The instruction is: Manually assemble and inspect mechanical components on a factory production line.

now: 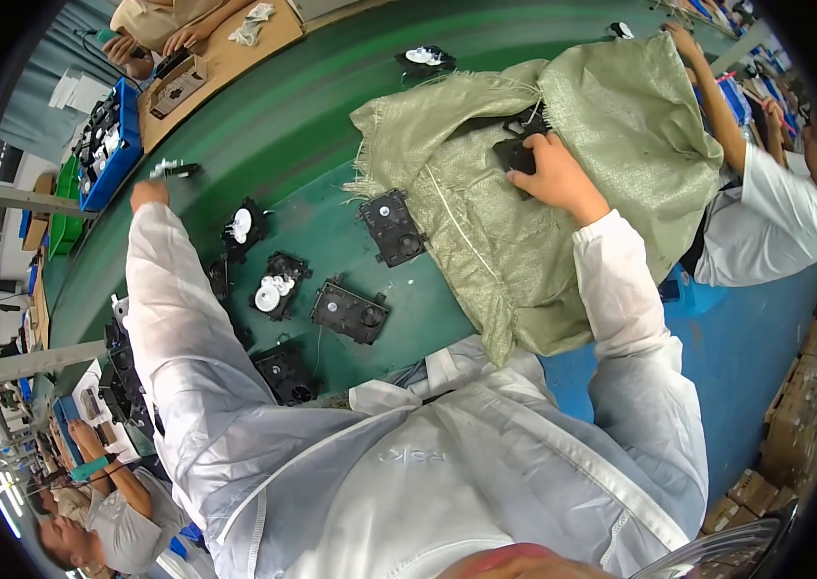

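My right hand is closed on a black plastic housing at the mouth of a green woven sack. Another dark part shows just beyond it in the sack's opening. My left hand is stretched far out to the left over the green conveyor belt. Right beside it is a black-and-white part; the fingers are too hidden to tell whether they grip it. Between my arms lie several black housings, one against the sack, another nearer me, and one with white gears.
A blue bin of parts stands at the far left, next to a green bin. More parts sit on the belt's far side. Co-workers are across the belt, at the right by the sack, and at lower left.
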### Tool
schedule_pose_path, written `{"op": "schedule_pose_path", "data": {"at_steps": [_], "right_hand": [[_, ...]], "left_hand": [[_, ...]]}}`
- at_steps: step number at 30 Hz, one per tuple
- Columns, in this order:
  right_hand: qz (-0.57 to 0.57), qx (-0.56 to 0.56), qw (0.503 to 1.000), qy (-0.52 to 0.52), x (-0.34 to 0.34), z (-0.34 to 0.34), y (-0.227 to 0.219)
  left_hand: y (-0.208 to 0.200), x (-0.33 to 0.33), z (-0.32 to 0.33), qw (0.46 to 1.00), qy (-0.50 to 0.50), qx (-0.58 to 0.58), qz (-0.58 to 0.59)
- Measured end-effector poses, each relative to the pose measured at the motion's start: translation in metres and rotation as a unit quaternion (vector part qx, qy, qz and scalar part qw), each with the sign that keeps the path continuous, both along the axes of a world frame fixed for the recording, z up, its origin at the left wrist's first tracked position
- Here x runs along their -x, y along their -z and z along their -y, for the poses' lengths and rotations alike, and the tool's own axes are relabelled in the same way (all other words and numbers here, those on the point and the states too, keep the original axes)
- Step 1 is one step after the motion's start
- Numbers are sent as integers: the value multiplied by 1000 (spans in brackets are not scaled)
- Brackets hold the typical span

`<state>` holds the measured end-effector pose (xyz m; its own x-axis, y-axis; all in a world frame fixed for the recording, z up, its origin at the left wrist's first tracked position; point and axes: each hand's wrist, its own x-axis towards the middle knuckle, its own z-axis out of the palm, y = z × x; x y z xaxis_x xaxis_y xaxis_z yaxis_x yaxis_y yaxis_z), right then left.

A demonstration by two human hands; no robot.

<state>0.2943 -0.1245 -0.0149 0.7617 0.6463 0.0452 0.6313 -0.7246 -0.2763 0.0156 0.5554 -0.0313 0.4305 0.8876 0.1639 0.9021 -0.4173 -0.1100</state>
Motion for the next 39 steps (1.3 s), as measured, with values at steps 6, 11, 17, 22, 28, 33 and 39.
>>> {"op": "schedule_pose_path", "data": {"at_steps": [6, 11, 17, 22, 28, 33, 39], "right_hand": [[-79, -23, 997, 2, 9, 17, -8], [-531, -406, 726, -159, 35, -4, -43], [-658, -576, 422, -239, 91, -35, -92], [-603, -573, 500, -242, 128, -55, -101], [-547, -512, 621, -230, 151, -63, -109], [-512, -529, 634, -237, 160, -72, -113], [-510, -520, 646, -226, 166, -77, -115]], "left_hand": [[-137, -62, 137, 989, 110, -91, 48], [-207, -33, 281, 934, 210, -184, 222], [-190, -33, 444, 616, 238, -125, 740], [-156, -31, 511, 512, 216, 137, 820], [-136, -41, 519, 561, 249, 178, 769], [-133, -36, 508, 585, 276, 192, 738], [-127, -34, 499, 576, 281, 204, 740]]}}
